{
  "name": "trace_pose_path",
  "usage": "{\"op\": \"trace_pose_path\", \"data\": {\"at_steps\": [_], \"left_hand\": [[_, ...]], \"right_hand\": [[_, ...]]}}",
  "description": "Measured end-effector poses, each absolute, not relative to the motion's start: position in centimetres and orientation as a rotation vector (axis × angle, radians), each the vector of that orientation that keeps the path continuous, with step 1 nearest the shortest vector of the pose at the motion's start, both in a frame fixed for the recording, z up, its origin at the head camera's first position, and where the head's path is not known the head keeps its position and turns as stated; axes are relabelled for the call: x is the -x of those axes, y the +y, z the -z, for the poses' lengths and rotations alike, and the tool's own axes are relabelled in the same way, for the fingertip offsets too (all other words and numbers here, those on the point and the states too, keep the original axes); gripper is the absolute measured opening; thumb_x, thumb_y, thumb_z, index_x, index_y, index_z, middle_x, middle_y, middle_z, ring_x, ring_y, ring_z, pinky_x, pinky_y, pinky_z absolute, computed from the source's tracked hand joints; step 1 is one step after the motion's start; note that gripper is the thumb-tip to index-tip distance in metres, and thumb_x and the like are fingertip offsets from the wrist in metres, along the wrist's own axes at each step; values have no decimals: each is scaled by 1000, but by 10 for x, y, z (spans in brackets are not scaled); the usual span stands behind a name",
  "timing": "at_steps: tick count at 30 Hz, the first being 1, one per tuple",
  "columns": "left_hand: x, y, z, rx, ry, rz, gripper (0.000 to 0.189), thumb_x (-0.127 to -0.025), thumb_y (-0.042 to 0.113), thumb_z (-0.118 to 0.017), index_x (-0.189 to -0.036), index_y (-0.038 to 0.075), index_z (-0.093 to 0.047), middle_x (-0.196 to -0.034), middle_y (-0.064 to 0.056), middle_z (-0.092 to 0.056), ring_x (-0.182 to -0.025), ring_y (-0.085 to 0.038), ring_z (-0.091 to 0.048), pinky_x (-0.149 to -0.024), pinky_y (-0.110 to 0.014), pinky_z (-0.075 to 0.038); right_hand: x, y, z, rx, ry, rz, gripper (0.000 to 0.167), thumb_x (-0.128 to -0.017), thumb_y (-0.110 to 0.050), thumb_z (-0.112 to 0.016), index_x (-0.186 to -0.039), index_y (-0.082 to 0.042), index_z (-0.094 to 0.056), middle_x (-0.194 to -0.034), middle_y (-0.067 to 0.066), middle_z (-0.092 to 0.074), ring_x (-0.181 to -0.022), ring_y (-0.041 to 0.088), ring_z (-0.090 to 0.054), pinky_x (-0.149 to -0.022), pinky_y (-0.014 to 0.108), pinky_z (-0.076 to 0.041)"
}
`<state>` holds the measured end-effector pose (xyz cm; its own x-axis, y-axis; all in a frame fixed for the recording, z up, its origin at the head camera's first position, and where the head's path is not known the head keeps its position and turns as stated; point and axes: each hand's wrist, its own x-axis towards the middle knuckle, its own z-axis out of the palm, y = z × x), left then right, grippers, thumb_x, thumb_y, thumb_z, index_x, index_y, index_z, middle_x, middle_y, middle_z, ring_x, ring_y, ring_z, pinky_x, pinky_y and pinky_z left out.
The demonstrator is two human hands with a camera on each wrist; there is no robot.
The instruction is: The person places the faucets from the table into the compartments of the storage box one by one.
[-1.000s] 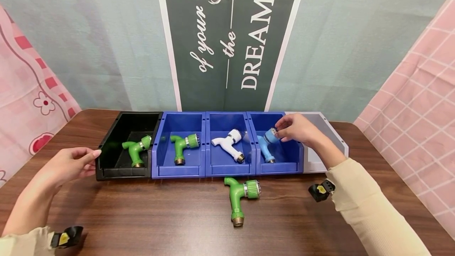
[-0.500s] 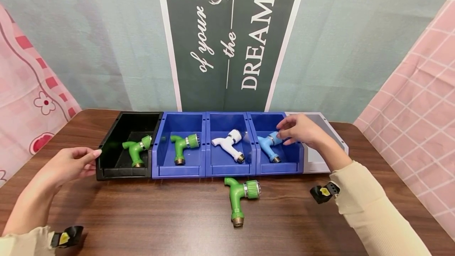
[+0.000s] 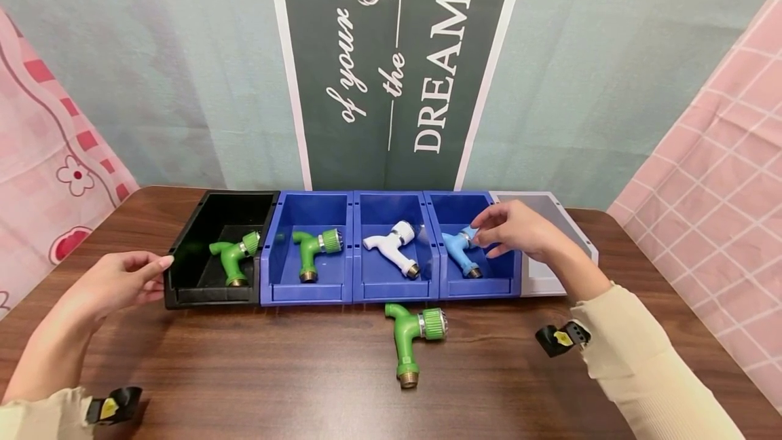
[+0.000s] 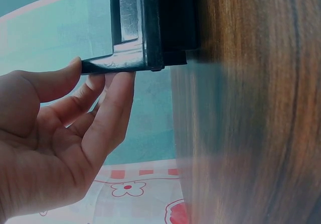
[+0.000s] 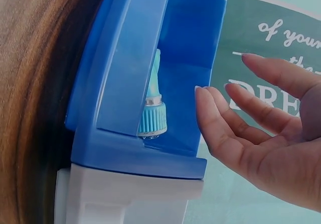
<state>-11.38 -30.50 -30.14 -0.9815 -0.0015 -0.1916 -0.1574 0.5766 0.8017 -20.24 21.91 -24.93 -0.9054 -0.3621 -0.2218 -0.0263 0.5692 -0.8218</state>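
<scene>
My left hand (image 3: 125,280) grips the left side of the black bin (image 3: 210,296), thumb at the rim and fingertips on the outer wall; the left wrist view shows this contact closely. Inside that bin lies a green tap (image 3: 232,262). Over the rightmost blue bin (image 3: 476,288), my right hand (image 3: 516,228) hovers with relaxed, parted fingers and holds nothing. A light-blue tap (image 3: 458,250) lies below it in the bin, its knob partly hidden by the fingers in the head view. In the right wrist view, the ribbed light-blue knob (image 5: 153,118) shows apart from the fingertips.
Another blue bin (image 3: 305,294) holds a green tap (image 3: 310,257), and the middle one (image 3: 397,292) a white tap (image 3: 394,248). A grey bin (image 3: 544,284) ends the row. One green tap (image 3: 408,345) lies on the wooden table (image 3: 275,379) in front.
The light-blue tap has gone from tilted up at my right fingers to lying down in its bin. My right hand has let go of it. The left hand has not moved.
</scene>
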Motion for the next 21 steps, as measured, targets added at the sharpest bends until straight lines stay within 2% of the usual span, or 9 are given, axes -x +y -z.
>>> {"op": "trace_pose_path", "data": {"at_steps": [7,21], "left_hand": [[114,-305,302,126,2628,-1379,36,-99,17,-39,-91,-15,-51,-72,-2,-49,-64,-6,-54,-62,-24,-54],[115,-308,305,120,2646,-1351,40,-99,23,-39,-92,-14,-51,-72,-3,-48,-65,-8,-55,-63,-26,-54]], "right_hand": [[197,220,253,437,2360,1335,35,-80,-5,-65,-104,17,-51,-85,12,-61,-82,26,-62,-65,37,-55],[179,210,264,387,2348,1315,30,-80,-1,-64,-102,15,-52,-82,10,-60,-80,26,-61,-63,37,-55]]}}
